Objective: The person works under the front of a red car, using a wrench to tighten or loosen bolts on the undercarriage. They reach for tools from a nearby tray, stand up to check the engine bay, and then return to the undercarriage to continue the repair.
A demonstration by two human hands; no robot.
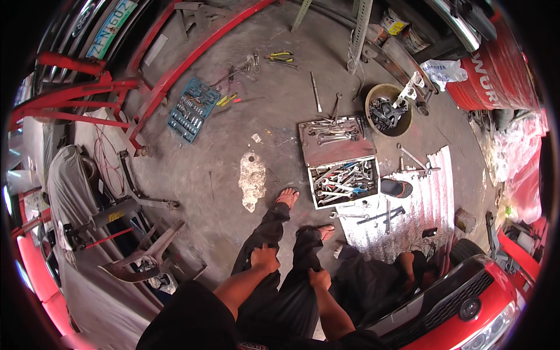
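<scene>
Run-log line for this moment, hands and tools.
left hand: on trousers | right hand: on trousers | toolbox: open, holding wrenches | socket case: open

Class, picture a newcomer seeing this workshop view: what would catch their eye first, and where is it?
Probably the open toolbox, right of centre, crammed with wrenches. Next, the blue socket case lying open on the floor at upper left, and the big red drum at upper right. Near the bottom, the wearer's left hand and right hand rest on dark trousers.
</scene>
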